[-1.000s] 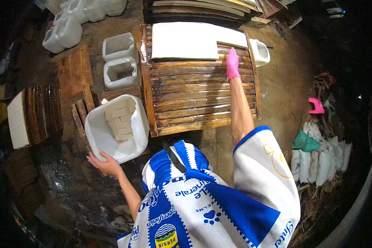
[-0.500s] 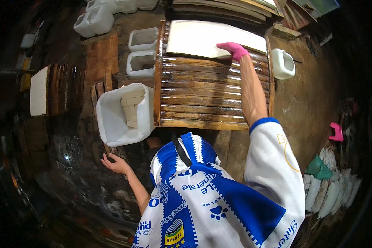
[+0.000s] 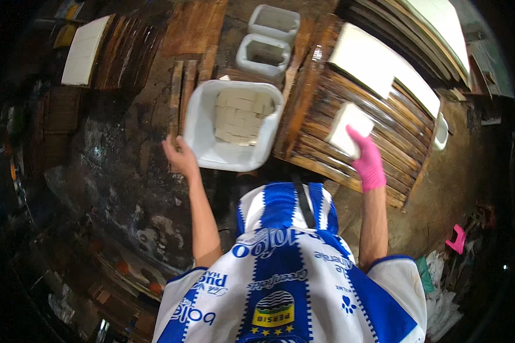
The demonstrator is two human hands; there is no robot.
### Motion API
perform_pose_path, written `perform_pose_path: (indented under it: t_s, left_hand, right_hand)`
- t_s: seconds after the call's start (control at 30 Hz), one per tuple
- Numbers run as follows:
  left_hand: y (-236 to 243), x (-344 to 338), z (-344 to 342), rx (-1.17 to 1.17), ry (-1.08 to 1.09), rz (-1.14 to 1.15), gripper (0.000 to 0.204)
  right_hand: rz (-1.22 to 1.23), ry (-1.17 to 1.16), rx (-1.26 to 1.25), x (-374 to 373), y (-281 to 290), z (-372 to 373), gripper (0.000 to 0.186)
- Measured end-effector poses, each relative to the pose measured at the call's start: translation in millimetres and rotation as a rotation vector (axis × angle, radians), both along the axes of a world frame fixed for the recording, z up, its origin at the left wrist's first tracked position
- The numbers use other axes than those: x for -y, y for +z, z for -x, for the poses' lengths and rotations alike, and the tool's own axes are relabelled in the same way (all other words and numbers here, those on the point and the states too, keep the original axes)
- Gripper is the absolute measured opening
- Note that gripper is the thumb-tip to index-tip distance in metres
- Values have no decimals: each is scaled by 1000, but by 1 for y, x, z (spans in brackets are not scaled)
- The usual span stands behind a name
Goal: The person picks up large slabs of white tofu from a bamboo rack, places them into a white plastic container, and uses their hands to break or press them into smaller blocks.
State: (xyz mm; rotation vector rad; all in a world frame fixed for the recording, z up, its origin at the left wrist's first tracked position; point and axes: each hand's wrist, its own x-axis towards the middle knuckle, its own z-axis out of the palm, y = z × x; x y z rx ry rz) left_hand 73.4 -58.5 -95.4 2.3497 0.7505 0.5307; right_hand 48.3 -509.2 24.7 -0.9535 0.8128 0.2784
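My right hand (image 3: 365, 160), in a pink glove, grips a white tofu block (image 3: 344, 127) above the wet wooden slat table (image 3: 395, 168). Behind it, a large white tofu slab (image 3: 372, 57) lies on the slats, with a notch in its near edge. My bare left hand (image 3: 181, 159) is beside the left wall of a white plastic tub (image 3: 197, 140). Its fingers are apart and hold nothing; whether they touch the tub, I cannot tell. Inside the tub, several pale blocks (image 3: 240, 117) lie close together in rows.
Two smaller cut-open containers (image 3: 274, 22) stand beyond the tub. At the far left, another white slab (image 3: 86, 51) rests on wooden slats. Stacked boards (image 3: 409, 40) rise behind the table. A pink stool (image 3: 456, 239) and white sacks (image 3: 440, 303) are at the right.
My right hand has left the slab and come nearer, carrying a block; the slab now has a notch. My left hand has moved up beside the tub. The view has swung left.
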Motion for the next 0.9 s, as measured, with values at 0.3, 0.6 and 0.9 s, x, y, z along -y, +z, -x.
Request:
perform_pose_path:
  t_s: [0.3, 0.6, 0.9]
  left_hand:
    - [-16, -10, -19, -281, 13, 285, 51]
    - [-40, -5, -41, -378, -67, 492, 54]
    - [-54, -8, -49, -245, -153, 599, 46]
  right_hand:
    - [244, 440, 49, -306, -177, -90, 53]
    - [1082, -18, -391, -220, -409, -157, 37]
    - [1324, 194, -388, -231, -457, -166, 28]
